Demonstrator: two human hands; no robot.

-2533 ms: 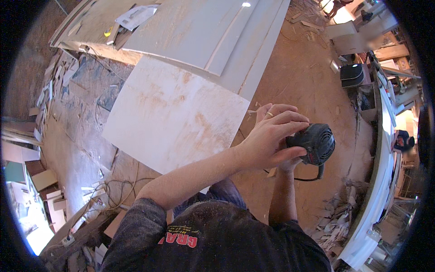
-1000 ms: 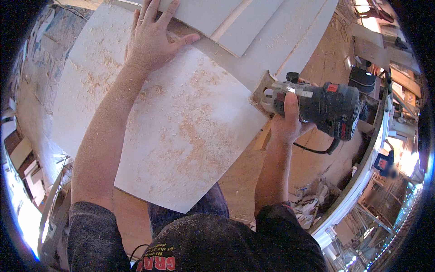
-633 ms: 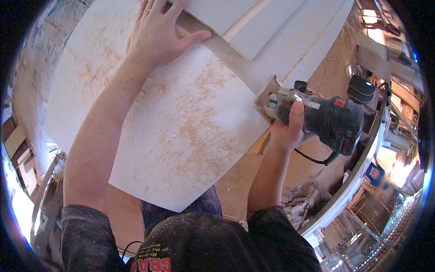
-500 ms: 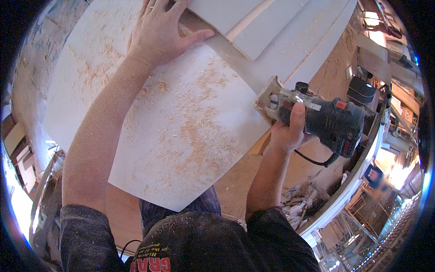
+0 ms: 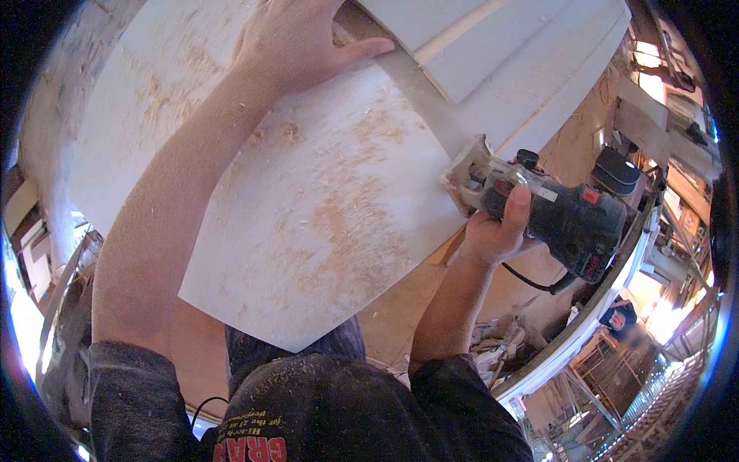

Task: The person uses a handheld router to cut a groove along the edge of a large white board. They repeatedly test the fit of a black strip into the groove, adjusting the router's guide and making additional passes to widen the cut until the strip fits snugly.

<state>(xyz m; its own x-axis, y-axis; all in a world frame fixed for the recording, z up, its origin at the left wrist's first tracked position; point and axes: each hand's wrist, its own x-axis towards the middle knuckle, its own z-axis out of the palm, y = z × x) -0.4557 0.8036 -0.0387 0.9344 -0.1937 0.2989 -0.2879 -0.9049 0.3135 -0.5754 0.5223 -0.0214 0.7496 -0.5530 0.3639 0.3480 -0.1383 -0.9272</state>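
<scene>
A large white board (image 5: 254, 269), strewn with wood shavings (image 5: 346, 219), lies in front of me, its near corner close to my waist. My left hand (image 5: 296, 46) rests on the far part of the board with its thumb stretched out; the fingertips are cut off at the top of the picture. My right hand (image 5: 496, 231) is wrapped round a dark handheld trim router (image 5: 577, 227), which lies tilted on its side. The router's base (image 5: 468, 177) is at the board's right edge. Whether its bit touches the board is hidden.
Pale panels (image 5: 477, 46) with a raised strip lie beyond the board. A black cable (image 5: 543, 289) hangs from the router. Scraps (image 5: 500, 346) are heaped at the right, near a curved white edge (image 5: 570, 343). A person (image 5: 620, 319) is farther off at the right.
The whole view has shifted and turned a little. My right hand and the router appear slightly lower and farther right, still at the board's right edge. My left hand keeps its place on the board.
</scene>
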